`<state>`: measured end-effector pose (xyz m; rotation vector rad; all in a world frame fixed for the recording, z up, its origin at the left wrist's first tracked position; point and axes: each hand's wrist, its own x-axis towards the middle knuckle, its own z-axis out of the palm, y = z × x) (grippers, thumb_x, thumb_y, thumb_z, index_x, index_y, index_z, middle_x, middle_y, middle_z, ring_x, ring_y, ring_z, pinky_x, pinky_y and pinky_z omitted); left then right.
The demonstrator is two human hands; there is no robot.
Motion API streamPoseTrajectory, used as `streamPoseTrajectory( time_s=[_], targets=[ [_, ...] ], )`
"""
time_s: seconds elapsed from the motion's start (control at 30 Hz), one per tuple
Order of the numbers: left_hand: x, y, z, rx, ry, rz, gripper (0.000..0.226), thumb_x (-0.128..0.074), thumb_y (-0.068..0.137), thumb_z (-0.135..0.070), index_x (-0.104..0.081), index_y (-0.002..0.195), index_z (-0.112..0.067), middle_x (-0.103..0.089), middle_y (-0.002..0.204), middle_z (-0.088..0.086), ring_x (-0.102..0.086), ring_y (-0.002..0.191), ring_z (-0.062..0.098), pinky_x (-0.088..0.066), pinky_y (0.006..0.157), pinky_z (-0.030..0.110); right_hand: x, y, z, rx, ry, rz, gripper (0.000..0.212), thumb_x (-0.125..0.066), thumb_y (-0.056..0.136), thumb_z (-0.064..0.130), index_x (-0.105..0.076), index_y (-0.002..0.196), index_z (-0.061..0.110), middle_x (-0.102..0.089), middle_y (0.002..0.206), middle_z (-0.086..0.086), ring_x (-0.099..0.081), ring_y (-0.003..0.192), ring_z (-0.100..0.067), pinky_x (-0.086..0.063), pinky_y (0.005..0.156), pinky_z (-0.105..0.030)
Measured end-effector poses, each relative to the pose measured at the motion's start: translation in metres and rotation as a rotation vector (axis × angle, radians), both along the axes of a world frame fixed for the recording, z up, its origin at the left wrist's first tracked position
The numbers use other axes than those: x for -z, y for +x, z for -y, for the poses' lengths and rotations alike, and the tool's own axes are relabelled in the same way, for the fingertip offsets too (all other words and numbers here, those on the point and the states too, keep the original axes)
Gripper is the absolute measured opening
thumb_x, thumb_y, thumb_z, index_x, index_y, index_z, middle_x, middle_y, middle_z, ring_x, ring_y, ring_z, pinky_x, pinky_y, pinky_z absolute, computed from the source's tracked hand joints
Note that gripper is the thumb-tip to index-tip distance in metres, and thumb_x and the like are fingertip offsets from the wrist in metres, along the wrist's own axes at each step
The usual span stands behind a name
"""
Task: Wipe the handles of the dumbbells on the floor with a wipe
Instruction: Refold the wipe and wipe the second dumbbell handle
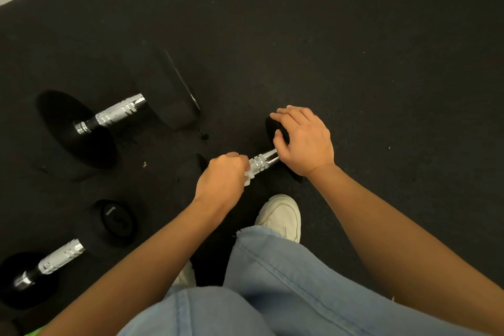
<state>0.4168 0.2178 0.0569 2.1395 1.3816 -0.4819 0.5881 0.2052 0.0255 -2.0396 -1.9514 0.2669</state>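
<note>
Floor [354, 49]: dark mat, bare across the far and right side; free passage there. Left side obstructed by two dumbbells: large dumbbell [117, 114] far left, second dumbbell [62, 256] near left, a bare strip of mat between them. Centre: small dumbbell [263, 162], both ends covered by left hand [222, 177] and right hand [302, 142]. White shoe [281, 215] just beside it blocks the near approach.

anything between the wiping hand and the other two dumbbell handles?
Nothing visible does. The left hand grips the wipe on the small dumbbell's handle, steadied by the right hand. Bare floor separates it from the big dumbbell's handle and the near dumbbell's handle, both uncovered.
</note>
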Motion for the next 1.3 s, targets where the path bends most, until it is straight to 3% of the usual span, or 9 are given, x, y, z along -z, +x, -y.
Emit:
streamPoseTrajectory(
  time_s=[0.53, 0.73, 1.0, 1.2, 1.3],
  targets=[
    [0.007, 0.021, -0.01, -0.075, 0.0, 0.114, 0.028, -0.056, 0.09, -0.015, -0.061, 0.117, -0.019, -0.063, 0.113, 0.006, -0.058, 0.104, 0.022, -0.05, 0.089, 0.035, -0.003, 0.0, 0.001, 0.0, -0.032, -0.006, 0.039, -0.047, 0.085, 0.027, -0.062, 0.12, 0.016, -0.063, 0.121, -0.002, -0.052, 0.121, -0.019, -0.04, 0.098, -0.032],
    [0.008, 0.012, -0.017, -0.139, -0.065, 0.006, 0.035, -0.059, 0.09, -0.019, -0.056, 0.125, -0.023, -0.061, 0.115, 0.007, -0.058, 0.105, 0.021, -0.052, 0.089, 0.036, -0.004, 0.0, 0.002, 0.004, -0.029, -0.04, 0.044, -0.04, 0.085, 0.032, -0.061, 0.121, 0.016, -0.063, 0.121, -0.001, -0.052, 0.121, -0.018, -0.04, 0.099, -0.032],
    [0.011, 0.025, -0.018, -0.148, -0.039, 0.143, 0.033, -0.054, 0.093, -0.017, -0.055, 0.126, -0.021, -0.061, 0.117, 0.008, -0.059, 0.107, 0.021, -0.051, 0.09, 0.035, -0.003, -0.001, 0.009, 0.144, -0.01, -0.096, 0.045, -0.036, 0.085, 0.04, -0.061, 0.118, 0.021, -0.058, 0.122, 0.0, -0.048, 0.115, -0.019, -0.04, 0.076, -0.026],
    [0.016, 0.022, -0.02, -0.183, -0.04, 0.072, 0.033, -0.054, 0.093, -0.023, -0.054, 0.125, -0.017, -0.063, 0.112, 0.01, -0.061, 0.101, 0.021, -0.054, 0.085, 0.035, -0.003, 0.0, 0.008, 0.148, -0.014, -0.088, 0.045, -0.036, 0.085, 0.04, -0.062, 0.117, 0.022, -0.059, 0.122, 0.001, -0.048, 0.115, -0.019, -0.038, 0.075, -0.025],
    [0.019, 0.024, -0.019, -0.124, -0.017, 0.046, 0.039, -0.058, 0.091, -0.017, -0.052, 0.129, -0.018, -0.06, 0.119, 0.01, -0.058, 0.108, 0.022, -0.052, 0.089, 0.037, -0.004, -0.001, 0.007, 0.149, -0.019, -0.094, 0.045, -0.036, 0.085, 0.04, -0.062, 0.117, 0.022, -0.059, 0.122, 0.001, -0.048, 0.114, -0.019, -0.038, 0.074, -0.024]
  ],
)
